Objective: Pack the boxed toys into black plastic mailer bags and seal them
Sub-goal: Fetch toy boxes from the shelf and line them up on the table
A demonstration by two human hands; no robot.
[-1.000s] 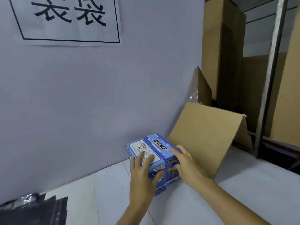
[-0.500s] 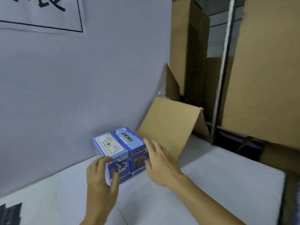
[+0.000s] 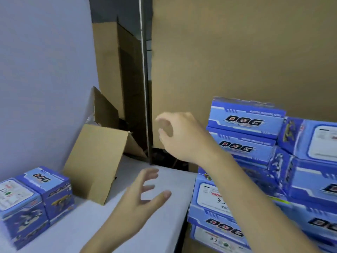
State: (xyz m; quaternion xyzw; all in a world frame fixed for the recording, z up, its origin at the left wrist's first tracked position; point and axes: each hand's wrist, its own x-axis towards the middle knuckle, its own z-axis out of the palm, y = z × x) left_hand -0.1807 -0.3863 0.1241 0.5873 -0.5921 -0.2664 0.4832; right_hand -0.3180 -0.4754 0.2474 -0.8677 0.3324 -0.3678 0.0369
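At the lower left of the frame two blue toy boxes (image 3: pixel 34 201) are sitting side by side on the white table (image 3: pixel 160 225), touching each other, with "DOG" lettering showing on their tops and fronts; no hand is touching them. Behind them a pale wall (image 3: pixel 45 79) is filling the upper left of the frame. Just right of the boxes a folded cardboard sheet (image 3: pixel 94 161) is leaning tent-like on the table near the wall, and taller brown cartons (image 3: pixel 116 79) are standing behind it beside a thin metal post (image 3: pixel 145 79).

Low in the middle of the frame the left hand (image 3: pixel 140 203) is hovering above the table with its fingers spread and relaxed, gripping nothing. Above it, around mid-frame, the right hand (image 3: pixel 180 136) is hanging in the air with its fingers loosely curled downward and its thumb apart from them; it too is holding nothing, and its forearm is crossing in front of the stacked goods at the right.

A large brown cardboard panel (image 3: pixel 237 52) is taking up the upper right of the frame. Below it, filling the right and lower right, a stack of blue toy boxes (image 3: pixel 255 143) is standing beside the table's right edge, several layers high, some showing the "DOG" logo and others white label panels. The picture is slightly blurred, so the small print is not readable.
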